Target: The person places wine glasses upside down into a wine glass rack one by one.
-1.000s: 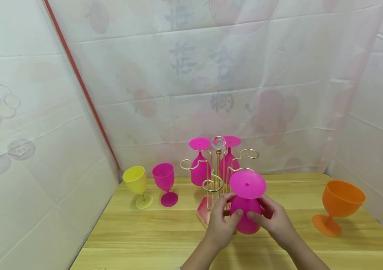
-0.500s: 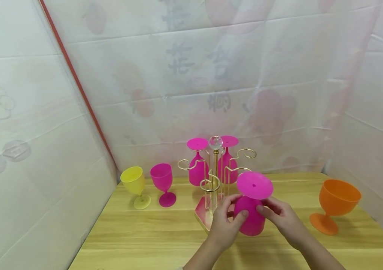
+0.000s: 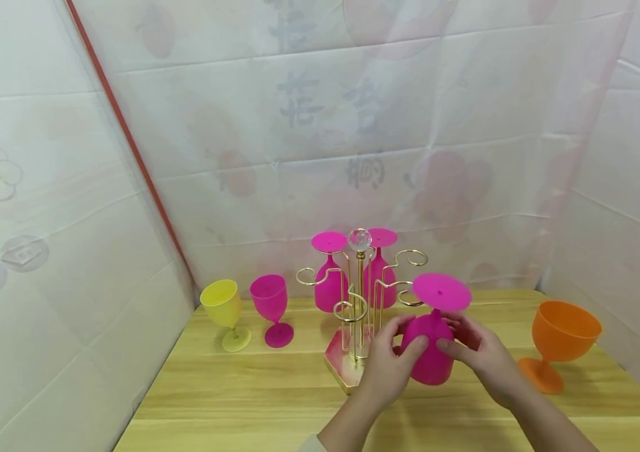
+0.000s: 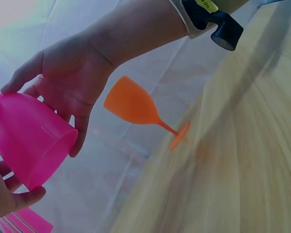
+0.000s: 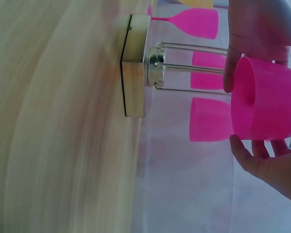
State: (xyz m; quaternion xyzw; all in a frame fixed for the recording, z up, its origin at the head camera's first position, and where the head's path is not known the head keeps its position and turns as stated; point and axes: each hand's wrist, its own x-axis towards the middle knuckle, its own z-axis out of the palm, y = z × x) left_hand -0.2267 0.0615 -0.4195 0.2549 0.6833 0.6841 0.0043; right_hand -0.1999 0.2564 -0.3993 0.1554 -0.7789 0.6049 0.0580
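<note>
Both hands hold an upside-down magenta goblet (image 3: 432, 361), its foot tilted up and its open rim facing down. My left hand (image 3: 390, 364) grips the bowl from the left and my right hand (image 3: 484, 358) from the right, thumbs on the near side. In the left wrist view the goblet's rim hangs above the wooden table. Just left of it stands a gold wire rack (image 3: 361, 314) with a crystal ball on top. Two more magenta goblets, one at the back left (image 3: 331, 289) and one behind the post (image 3: 381, 282), hang inverted from its hooks.
A yellow goblet (image 3: 223, 307) and an upright magenta goblet (image 3: 270, 304) stand left of the rack. At the right stands an orange goblet (image 3: 563, 333). Curled hooks (image 3: 411, 257) stick out from the rack. Printed sheeting (image 3: 275, 125) encloses the table (image 3: 229, 402).
Both hands have carried the magenta goblet to the right, away from the rack, and lately slightly up. The view has shifted a little. The other goblets have stayed put.
</note>
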